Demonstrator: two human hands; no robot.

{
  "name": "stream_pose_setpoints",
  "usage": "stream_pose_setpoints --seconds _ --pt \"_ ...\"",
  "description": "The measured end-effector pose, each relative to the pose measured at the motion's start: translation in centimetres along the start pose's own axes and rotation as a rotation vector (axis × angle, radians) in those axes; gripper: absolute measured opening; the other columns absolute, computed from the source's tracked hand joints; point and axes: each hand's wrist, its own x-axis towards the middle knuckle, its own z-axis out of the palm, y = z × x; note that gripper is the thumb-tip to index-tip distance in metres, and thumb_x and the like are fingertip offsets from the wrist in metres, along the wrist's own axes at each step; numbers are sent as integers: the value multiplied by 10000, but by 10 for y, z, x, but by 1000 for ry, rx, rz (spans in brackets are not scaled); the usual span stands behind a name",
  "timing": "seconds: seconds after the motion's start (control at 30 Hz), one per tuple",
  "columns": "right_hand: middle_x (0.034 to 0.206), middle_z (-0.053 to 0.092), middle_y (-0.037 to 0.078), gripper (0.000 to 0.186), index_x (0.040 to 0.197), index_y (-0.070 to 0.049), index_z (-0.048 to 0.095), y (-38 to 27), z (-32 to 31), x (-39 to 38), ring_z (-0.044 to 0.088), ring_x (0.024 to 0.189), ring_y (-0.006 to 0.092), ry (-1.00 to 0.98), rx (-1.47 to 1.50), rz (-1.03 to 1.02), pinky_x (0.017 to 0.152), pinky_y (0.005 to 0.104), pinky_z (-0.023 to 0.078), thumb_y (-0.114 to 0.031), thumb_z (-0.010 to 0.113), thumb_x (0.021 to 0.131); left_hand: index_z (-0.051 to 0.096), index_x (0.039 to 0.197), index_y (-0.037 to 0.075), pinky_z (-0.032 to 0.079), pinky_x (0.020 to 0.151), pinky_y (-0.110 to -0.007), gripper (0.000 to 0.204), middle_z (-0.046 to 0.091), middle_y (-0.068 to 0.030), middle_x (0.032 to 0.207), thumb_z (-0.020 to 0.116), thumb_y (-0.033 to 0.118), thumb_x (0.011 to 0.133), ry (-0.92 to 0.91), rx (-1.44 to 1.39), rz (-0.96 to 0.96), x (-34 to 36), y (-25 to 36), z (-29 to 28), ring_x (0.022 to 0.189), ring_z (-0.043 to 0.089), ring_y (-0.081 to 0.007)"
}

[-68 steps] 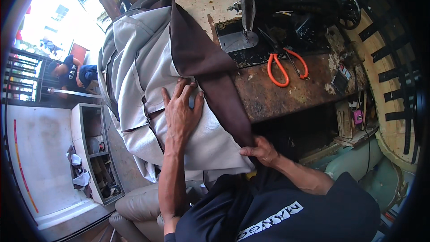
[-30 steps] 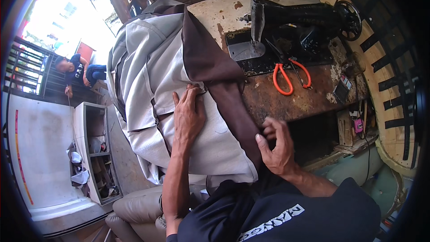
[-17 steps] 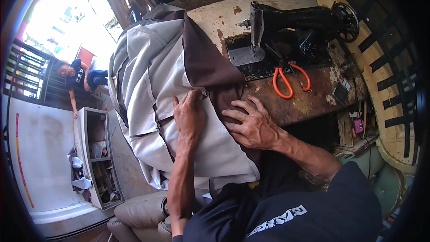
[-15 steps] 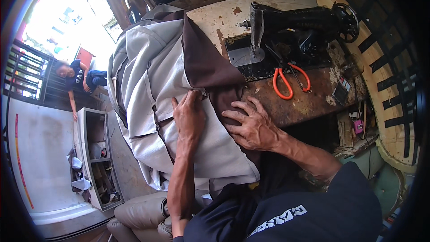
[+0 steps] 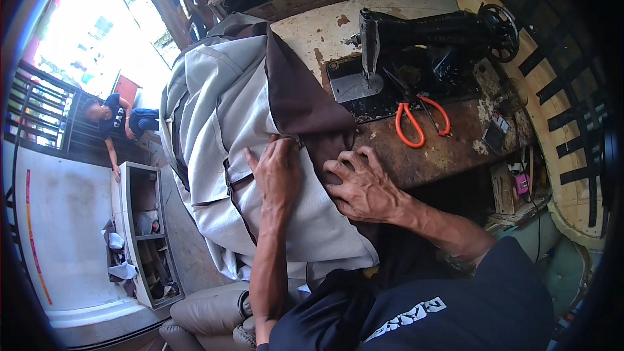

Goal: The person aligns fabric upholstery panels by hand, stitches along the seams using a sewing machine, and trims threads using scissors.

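Note:
A large pale grey fabric cover [image 5: 214, 104] with dark seams and brown panels is heaped before me. My left hand [image 5: 279, 172] is closed on the grey fabric near its border with the brown panel [image 5: 302, 91], fingers bent together and thumb out to the side. Just to the right, my right hand [image 5: 367, 185] rests on the brown fabric by that edge. Its fingers are bent but spread apart, tips against the cloth. What lies beneath both hands' fingertips is hidden.
A black sewing machine [image 5: 429, 36] stands on the worn table [image 5: 416, 159] at the far right. Orange-handled scissors [image 5: 409, 127] lie before it. At the left are an open cabinet [image 5: 136, 234] and a person [image 5: 110, 114]. A slatted wooden frame [image 5: 552, 84] borders the right.
The fingers of my right hand have curled more on the brown fabric. My left hand has stayed at nearly the same spot. The view has shifted slightly.

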Motion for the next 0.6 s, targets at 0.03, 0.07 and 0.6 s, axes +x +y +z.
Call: stream_pose_setpoints --seconds 0.03,0.07,0.6 --pt "1309 568 43 213 966 -183 787 0 0 0 475 1265 281 -2 -2 2 1083 555 323 -288 773 782 726 1100 100 181 1222 -718 149 765 -116 1120 676 176 982 -47 -32 -21 -4 2 0 1329 639 -302" --pt "1308 568 43 215 967 -185 788 0 0 -1 474 1259 279 -6 -1 7 1072 545 325 -294 775 782 726 1100 100 181 1222 -718 149 765 -116 1120 676 176 982 -49 -32 -19 -5 4 0 1329 639 -302" --pt "1325 558 36 241 982 -180 793 0 0 2 465 1263 285 -10 14 -11 1057 536 336 -320 778 786 757 1099 97 242 1249 -624 207 775 -86 1153 637 64 933 -115 -23 -11 -8 0 0 1207 698 -272"
